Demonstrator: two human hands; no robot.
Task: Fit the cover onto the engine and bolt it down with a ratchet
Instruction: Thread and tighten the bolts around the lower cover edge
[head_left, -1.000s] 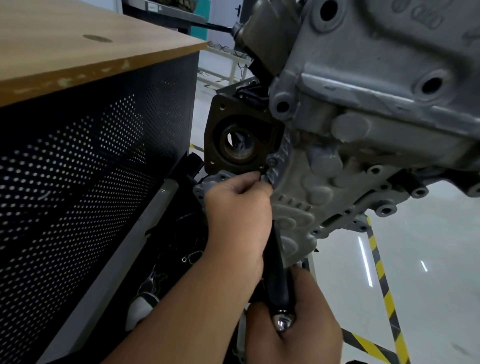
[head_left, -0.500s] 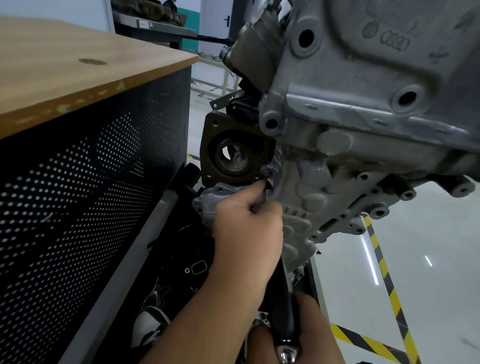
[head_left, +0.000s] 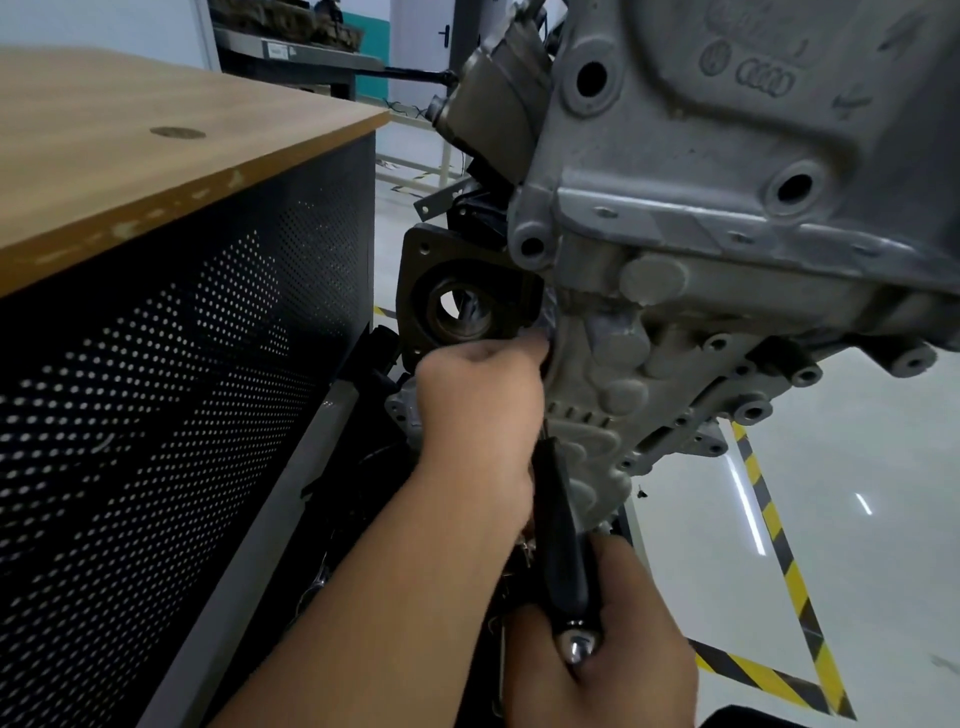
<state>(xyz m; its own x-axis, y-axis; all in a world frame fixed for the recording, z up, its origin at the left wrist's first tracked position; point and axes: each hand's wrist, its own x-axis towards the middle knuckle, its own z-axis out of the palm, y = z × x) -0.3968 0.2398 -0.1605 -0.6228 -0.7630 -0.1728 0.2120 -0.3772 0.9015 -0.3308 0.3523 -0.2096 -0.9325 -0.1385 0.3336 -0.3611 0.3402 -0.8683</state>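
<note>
Cover seated on the engine, bolting under way

Cover is the thing I'm working on, and nearest to me is my right hand (head_left: 618, 649), fingers wrapped tight round the black grip of the ratchet (head_left: 558, 540), whose chrome end cap pokes out just above my knuckles. The handle runs up and away from me along the side of the engine (head_left: 727, 218) and disappears behind my left hand (head_left: 478, 400).

That left hand sits higher up, fingers curled in at the seam where the cover (head_left: 597, 410) meets the block. I take it that it is steadying the ratchet's head on a bolt, but the head, the socket and the bolt are all hidden beneath it, so I cannot say what the fingertips are pinching.

The cover itself, the grey ribbed casting, lies flush against the engine's lower flank, just right of my left hand. Fitting looks done; tightening is the step in hand. How many bolts are already in I can't tell. Several holes along the nearby flange look open, though whether they belong to this cover is unclear.

Beyond my left hand is a dark square flange with a round bore (head_left: 462, 306). To my left stands the bench (head_left: 156, 171) with its wooden top and perforated black side. Farther off, the pale floor carries yellow-and-black tape (head_left: 769, 514).
</note>
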